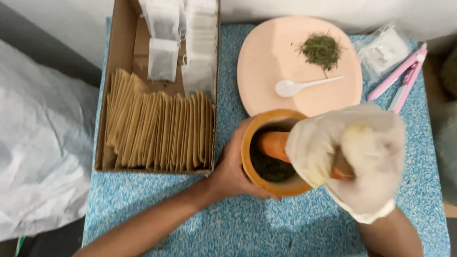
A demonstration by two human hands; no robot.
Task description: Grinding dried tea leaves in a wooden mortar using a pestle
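**Ana:** Over the blue speckled counter (263, 227), near its middle, the wooden mortar (249, 159) is sitting upright, and the gloved right hand (349, 154) is wrapping tight around the orange pestle (273, 144). That grip is fully closed, fist-style, on the upper end of the pestle.

**Ben:** And the pestle's long axis is the thing to watch. It is running from the fist at the right, slanting leftward and down into the bowl, its rounded end resting in the dark crushed herb (269, 169) at the bottom.

**Ana:** Right, so the bowl is lying to the left of that grip and just under it. The bare left hand (230, 173) is cupping the mortar's outer wall from the left side, fingers curled round it, closed against the wood.

**Ben:** So both hands are at the mortar, one on each side. The left one is touching it directly, the right one only through the pestle.

**Ana:** Beyond the mortar, a pink plate (262, 65) is carrying a small heap of dried green herb (321, 49) and a white spoon (305, 87). Off to the left, a cardboard box (119, 34) is holding white sachets and brown envelopes.
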